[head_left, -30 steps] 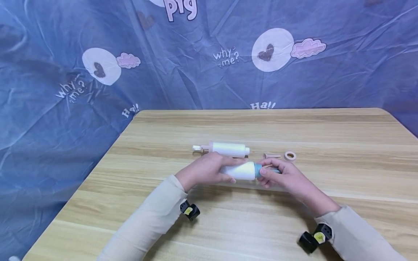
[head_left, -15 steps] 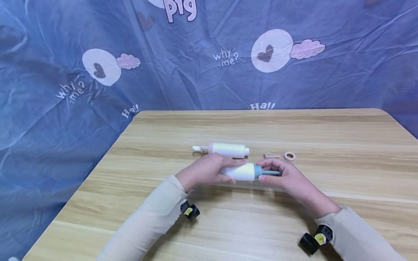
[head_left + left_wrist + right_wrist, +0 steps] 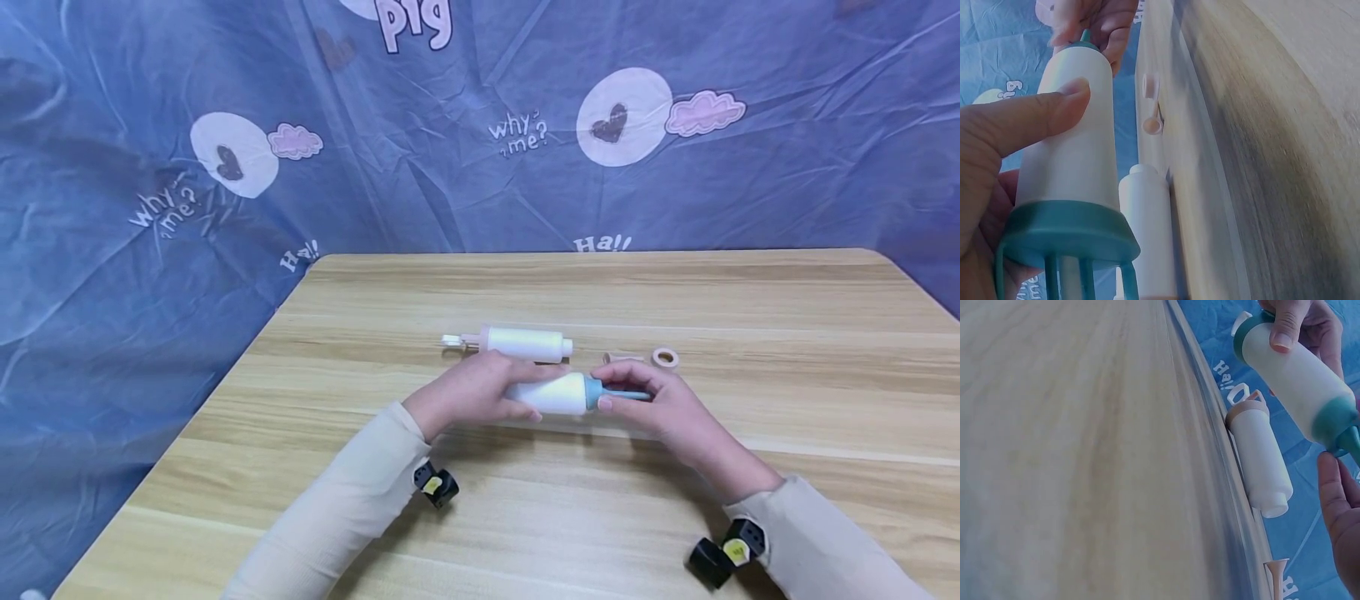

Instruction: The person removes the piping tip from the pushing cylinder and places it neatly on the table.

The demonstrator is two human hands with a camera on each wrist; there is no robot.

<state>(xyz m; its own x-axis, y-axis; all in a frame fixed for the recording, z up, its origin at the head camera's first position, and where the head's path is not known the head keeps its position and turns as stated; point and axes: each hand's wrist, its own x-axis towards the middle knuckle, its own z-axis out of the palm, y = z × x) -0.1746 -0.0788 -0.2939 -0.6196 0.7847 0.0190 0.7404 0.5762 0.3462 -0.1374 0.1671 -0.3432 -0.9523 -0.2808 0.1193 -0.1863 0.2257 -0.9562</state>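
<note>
My left hand (image 3: 480,387) grips a white squeeze bottle (image 3: 551,397) by its body, holding it sideways over the table. A teal collar (image 3: 1072,228) with prongs sits on the bottle's near end in the left wrist view. At the other end is a teal cap (image 3: 1335,422) with a long thin nozzle pointing right. My right hand (image 3: 656,400) pinches this cap between thumb and fingertips at its wide rim, the nozzle running back under the palm.
Behind the hands lies a second white bottle (image 3: 525,344) with pale pink fittings. To its right are a pink nozzle piece (image 3: 1277,575) and a pink ring (image 3: 665,358). They lie on a wooden table (image 3: 600,517), with a blue printed cloth (image 3: 450,167) beyond.
My right thumb and fingers have loosened from the cap, spread, and come back round its rim, turned slightly. The left hand and bottle stay almost in place.
</note>
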